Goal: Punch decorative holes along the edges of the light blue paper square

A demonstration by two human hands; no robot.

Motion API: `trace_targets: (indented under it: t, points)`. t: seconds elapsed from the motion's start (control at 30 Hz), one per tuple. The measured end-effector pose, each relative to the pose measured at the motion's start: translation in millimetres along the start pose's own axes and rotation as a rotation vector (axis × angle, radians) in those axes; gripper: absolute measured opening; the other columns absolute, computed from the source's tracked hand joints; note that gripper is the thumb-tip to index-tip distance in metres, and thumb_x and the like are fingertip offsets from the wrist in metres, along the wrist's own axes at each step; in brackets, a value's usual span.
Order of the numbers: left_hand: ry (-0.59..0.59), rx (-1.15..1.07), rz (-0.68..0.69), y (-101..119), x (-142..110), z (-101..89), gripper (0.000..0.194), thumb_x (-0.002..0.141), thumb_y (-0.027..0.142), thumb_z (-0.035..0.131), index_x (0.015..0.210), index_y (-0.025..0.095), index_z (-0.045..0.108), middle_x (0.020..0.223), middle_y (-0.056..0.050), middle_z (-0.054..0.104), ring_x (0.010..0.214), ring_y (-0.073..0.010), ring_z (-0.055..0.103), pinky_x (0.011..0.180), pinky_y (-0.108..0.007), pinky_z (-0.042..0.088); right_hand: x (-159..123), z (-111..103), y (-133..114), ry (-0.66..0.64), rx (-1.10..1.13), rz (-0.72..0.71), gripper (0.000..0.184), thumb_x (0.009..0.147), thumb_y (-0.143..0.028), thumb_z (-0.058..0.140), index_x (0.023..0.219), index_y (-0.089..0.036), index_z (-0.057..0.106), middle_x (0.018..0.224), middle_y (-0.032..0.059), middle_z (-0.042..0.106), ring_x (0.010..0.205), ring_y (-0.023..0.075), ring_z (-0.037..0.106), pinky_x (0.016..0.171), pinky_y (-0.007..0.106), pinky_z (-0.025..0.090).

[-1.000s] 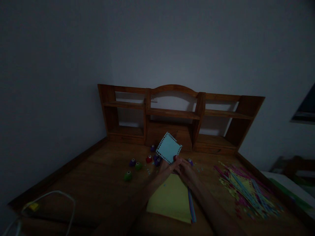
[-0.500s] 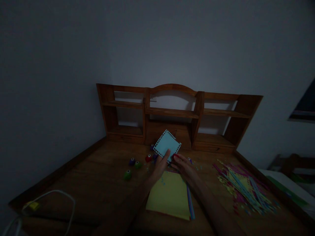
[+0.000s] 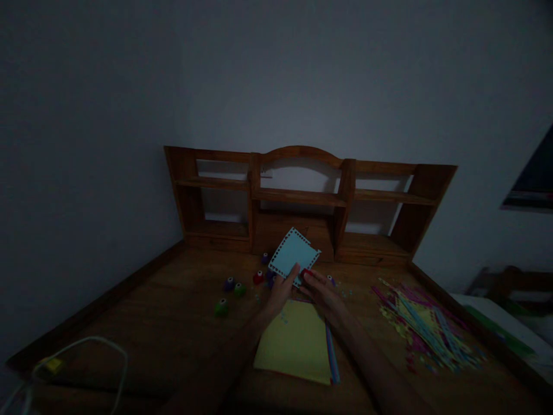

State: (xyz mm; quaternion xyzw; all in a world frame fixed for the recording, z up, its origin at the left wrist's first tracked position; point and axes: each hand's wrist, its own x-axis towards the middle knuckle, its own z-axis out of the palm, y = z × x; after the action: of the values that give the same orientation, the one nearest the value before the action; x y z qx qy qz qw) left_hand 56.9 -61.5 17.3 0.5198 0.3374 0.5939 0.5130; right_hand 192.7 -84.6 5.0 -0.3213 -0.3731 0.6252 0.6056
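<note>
My left hand is closed on the lower edge of a light blue sheet of paper, thumb on top. The sheet is tilted up, with rows of small punched shapes along its edges and a jagged upper right side. At the sheet's lower right corner, my right hand grips a small red craft punch, partly hidden by the fingers. Whether the punch is pressed down cannot be made out. Below both hands lies a stack of coloured paper with a yellow sheet on top and a few blue bits on it.
Several small punches lie on the desk left of my hands, among them a green punch and a red punch. To the right is a pile of paper strips. A wooden shelf stands behind; a white cable lies front left.
The view has shifted slightly, so the desk and shelf sit a little further left. The blue sheet has turned very slightly in my hands. Both grips look the same.
</note>
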Motion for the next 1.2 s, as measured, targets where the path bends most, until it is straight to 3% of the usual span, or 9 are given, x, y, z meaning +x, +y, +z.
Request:
trace_targets:
  t: [0.27, 0.47, 0.83, 1.03, 1.2]
  points:
    - [-0.015, -0.022, -0.025, -2.2, 0.5, -0.1, 0.060, 0.080, 0.047, 0.066, 0.132, 0.021, 0.052, 0.137, -0.009, 0.054, 0.130, -0.0260, 0.046, 0.114, -0.041, 0.030, 0.4, -1.7, 2.2, -0.020, 0.031, 0.006, 0.024, 0.068, -0.026, 0.082, 0.091, -0.024, 0.074, 0.098, 0.0002, 0.073, 0.092, 0.0161, 0.065, 0.087, 0.031, 0.049]
    - [-0.044, -0.008, 0.010, 7.4, -3.0, 2.2, 0.058, 0.079, 0.046, 0.066, 0.130, 0.021, 0.054, 0.136, -0.009, 0.056, 0.130, -0.0263, 0.046, 0.114, -0.041, 0.029, -0.2, 1.7, 2.1, -0.032, 0.021, -0.018, 0.031, 0.063, -0.027, 0.086, 0.091, -0.024, 0.073, 0.096, 0.0010, 0.073, 0.088, 0.0161, 0.066, 0.088, 0.032, 0.048]
    - [-0.034, -0.026, -0.025, -4.7, 3.2, -1.0, 0.065, 0.077, 0.052, 0.067, 0.131, 0.018, 0.054, 0.132, -0.012, 0.058, 0.128, -0.0258, 0.048, 0.115, -0.040, 0.027, -3.2, 8.7, -1.0, 0.018, -0.027, -0.051, 0.034, 0.060, -0.027, 0.087, 0.091, -0.023, 0.073, 0.094, 0.0008, 0.074, 0.081, 0.0151, 0.067, 0.082, 0.030, 0.050]
    - [-0.055, -0.005, 0.036, 0.9, 2.1, 1.1, 0.065, 0.078, 0.053, 0.065, 0.132, 0.020, 0.052, 0.130, -0.010, 0.060, 0.126, -0.0241, 0.050, 0.113, -0.038, 0.031, -1.6, 5.7, -0.5, 0.022, -0.079, -0.034, 0.029, 0.064, -0.029, 0.085, 0.090, -0.022, 0.074, 0.092, 0.0006, 0.074, 0.077, 0.0124, 0.067, 0.078, 0.025, 0.050]
    - [-0.057, 0.021, 0.005, 6.8, -2.8, 2.3, 0.059, 0.079, 0.050, 0.064, 0.128, 0.019, 0.055, 0.127, -0.011, 0.062, 0.123, -0.0259, 0.052, 0.111, -0.039, 0.033, -3.5, 7.1, -3.8, 0.023, -0.074, -0.045, 0.030, 0.063, -0.030, 0.085, 0.089, -0.022, 0.074, 0.094, 0.0025, 0.074, 0.082, 0.0157, 0.068, 0.082, 0.029, 0.051]
